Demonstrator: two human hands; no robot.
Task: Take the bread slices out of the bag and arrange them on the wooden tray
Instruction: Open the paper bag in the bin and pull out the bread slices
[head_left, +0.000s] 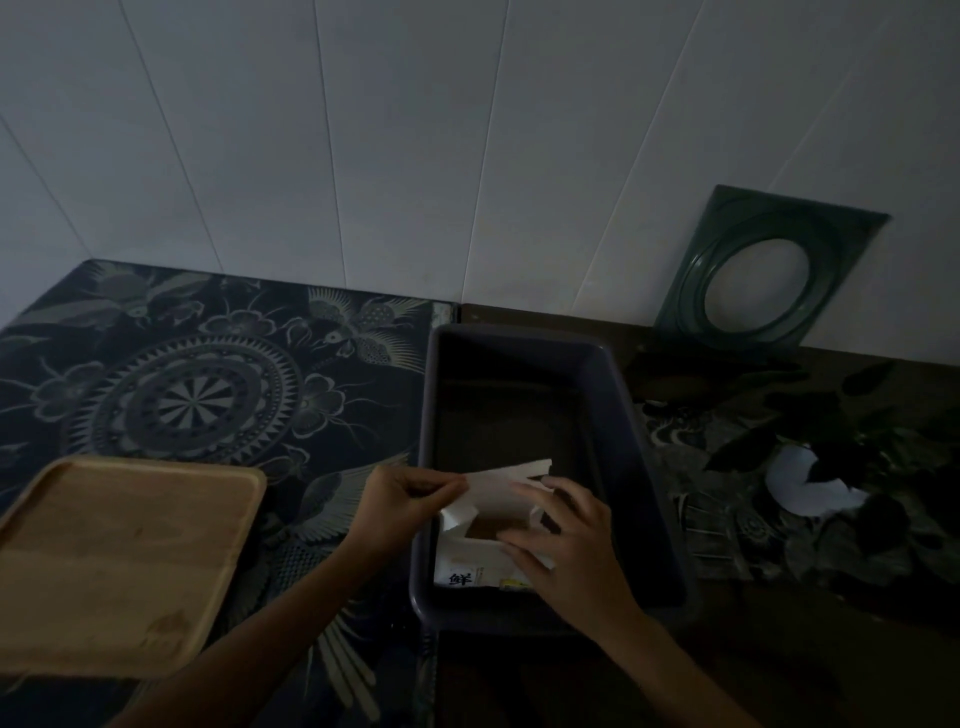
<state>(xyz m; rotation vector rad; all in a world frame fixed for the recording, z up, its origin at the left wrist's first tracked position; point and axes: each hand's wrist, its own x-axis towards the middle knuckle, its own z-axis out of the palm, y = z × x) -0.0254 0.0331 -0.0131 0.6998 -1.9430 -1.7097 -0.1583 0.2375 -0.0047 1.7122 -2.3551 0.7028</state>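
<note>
A white bread bag with black printed characters stands in the near end of a dark plastic bin. Its top is pulled apart, and a brown bread crust shows in the opening. My left hand pinches the bag's left flap between thumb and fingers. My right hand holds the bag's right side, fingers spread over it. The wooden tray lies bare at the lower left, on the patterned cloth.
A dark patterned cloth covers the table's left half. A green frame with a round hole leans on the white panelled wall. Dark leaves and a white torn piece lie to the right of the bin. The scene is dim.
</note>
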